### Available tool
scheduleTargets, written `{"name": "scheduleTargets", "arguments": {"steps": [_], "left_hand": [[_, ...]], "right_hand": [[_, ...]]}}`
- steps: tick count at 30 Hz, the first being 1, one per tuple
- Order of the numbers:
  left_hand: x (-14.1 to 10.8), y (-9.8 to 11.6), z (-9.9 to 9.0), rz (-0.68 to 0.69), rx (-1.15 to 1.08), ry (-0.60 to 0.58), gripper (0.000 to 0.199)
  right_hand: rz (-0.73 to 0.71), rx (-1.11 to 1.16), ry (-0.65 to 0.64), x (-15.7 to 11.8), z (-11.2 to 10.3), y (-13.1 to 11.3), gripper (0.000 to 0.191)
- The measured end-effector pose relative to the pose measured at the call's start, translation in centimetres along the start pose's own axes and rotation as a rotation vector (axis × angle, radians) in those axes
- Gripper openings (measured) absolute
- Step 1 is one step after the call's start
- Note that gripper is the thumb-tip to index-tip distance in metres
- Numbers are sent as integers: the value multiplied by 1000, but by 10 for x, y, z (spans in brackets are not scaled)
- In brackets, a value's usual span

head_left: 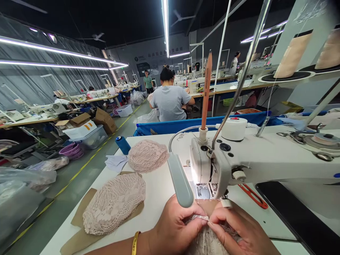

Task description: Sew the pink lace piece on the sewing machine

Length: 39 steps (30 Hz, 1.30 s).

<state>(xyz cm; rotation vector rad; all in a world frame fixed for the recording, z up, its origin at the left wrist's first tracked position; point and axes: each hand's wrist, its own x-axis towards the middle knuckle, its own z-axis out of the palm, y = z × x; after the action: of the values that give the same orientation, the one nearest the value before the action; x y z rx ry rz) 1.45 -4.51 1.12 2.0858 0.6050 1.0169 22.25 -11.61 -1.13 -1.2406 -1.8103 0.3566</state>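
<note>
Just in front of the sewing machine point(204, 163), my left hand point(177, 223) and my right hand point(233, 226) pinch the edge of a beige lace piece point(208, 241). Their fingertips nearly meet at the lace border; the rest of the cloth hangs below, partly cut off by the frame. A grey-green lamp arm point(180, 180) stands over my left hand. To the left, one lace cup point(114, 203) rests on brown paper patterns point(82, 212), and a second lace cup point(148, 156) sits behind it.
A blue thread cone point(123, 145) and white paper pieces point(116, 162) lie near the table's left edge. A red-orange tool point(253, 196) and a black phone-like slab point(294, 216) lie at right. A pencil point(206, 92) stands upright on the machine. A person in grey point(170, 101) sits ahead.
</note>
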Motion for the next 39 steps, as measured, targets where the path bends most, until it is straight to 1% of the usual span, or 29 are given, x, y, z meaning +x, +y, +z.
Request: {"name": "scheduleTargets", "arguments": {"steps": [3,7,12,16,20,23,25,29,32,33,37,39], "left_hand": [[1,1,0,11,-13,-15,14],[0,-2,2,45,-17,-1,17],[-3,-6,1,60,9,-29,23],[-3,-7,-1,68,15,-34,22],[-2,-6,-1,42,-1,-41,18],[-1,-5,-1,30,-8,-67,25],[0,-4,-1,-15,-32,-84,25],[1,-3,-1,-125,-84,-105,14],[0,-3,-1,-141,-99,-104,3],[1,-3,-2,-142,-105,-105,3],[2,-1,-2,-160,-56,-111,7],[0,1,-2,-132,12,-118,8]], "right_hand": [[-4,15,16,2,0,0,16],[13,18,42,1,2,1,6],[8,22,43,0,3,2,10],[6,50,23,3,0,1,12],[7,75,8,4,-2,2,18],[23,81,8,2,0,6,20],[32,83,3,0,2,9,21],[16,85,-16,-2,4,14,16],[4,67,-52,-3,3,17,12],[2,60,-53,-3,3,17,12],[-16,37,-26,0,4,15,16],[-40,30,-38,-1,4,8,18]]}}
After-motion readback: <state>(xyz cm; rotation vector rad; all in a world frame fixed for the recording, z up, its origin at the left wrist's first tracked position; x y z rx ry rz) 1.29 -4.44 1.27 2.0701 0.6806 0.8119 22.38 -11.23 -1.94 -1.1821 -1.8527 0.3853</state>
